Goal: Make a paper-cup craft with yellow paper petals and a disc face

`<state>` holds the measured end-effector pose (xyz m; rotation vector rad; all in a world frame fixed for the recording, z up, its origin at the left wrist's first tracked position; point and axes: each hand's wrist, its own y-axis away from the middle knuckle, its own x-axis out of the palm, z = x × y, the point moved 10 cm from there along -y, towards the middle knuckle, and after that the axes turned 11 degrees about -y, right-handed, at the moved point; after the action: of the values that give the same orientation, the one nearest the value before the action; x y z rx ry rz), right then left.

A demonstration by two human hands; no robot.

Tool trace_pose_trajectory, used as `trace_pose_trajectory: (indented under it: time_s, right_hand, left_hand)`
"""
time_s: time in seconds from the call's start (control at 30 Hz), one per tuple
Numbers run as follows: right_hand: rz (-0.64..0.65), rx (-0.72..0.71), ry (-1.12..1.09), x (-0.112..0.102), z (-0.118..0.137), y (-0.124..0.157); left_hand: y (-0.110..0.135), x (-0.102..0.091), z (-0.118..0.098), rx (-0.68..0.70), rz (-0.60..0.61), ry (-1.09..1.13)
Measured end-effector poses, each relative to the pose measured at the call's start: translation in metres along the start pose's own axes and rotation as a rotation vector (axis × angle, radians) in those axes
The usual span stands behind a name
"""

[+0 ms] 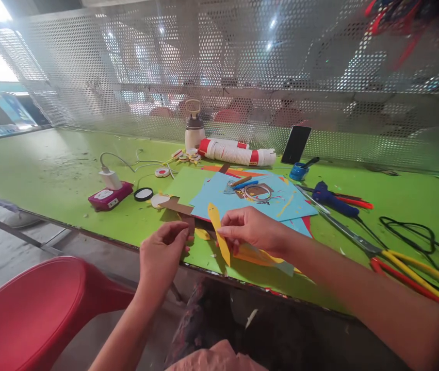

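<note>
Right hand (256,229) pinches the yellow paper strip (219,234), thumb and fingers closed on its middle; the strip hangs over the near edge of the green table (49,170). Left hand (163,255), at 9 o'clock of the strip, has its fingertips closed on the lower end of the brown paper piece (188,222), right at the table edge. Blue sheet (250,203) at 12 o'clock, cluttered. Scissors (358,239) at 3 o'clock, apart. Red chair (37,314) at 7 o'clock below the edge. Open tabletop at 10 o'clock, past the pink box (109,196). Perforated screen (242,77) closes the far side.
</note>
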<state>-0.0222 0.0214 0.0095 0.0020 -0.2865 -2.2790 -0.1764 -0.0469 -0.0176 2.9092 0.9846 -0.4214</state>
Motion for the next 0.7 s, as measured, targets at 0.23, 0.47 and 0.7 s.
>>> trace_pose_trajectory:
  time_s: [0.23,0.47,0.7]
  right_hand:
    - [0.126,0.015,0.079,0.03,-0.007,-0.016]
    - [0.164,0.023,0.127,0.045,-0.007,-0.027]
    - [0.145,0.072,0.144,0.047,-0.014,-0.033]
  left_hand:
    - [0.004,0.003,-0.008,-0.013,0.121,-0.077]
    - [0.008,0.012,-0.012,-0.043,0.236,0.112]
    - [0.003,0.015,0.011,-0.175,0.192,0.278]
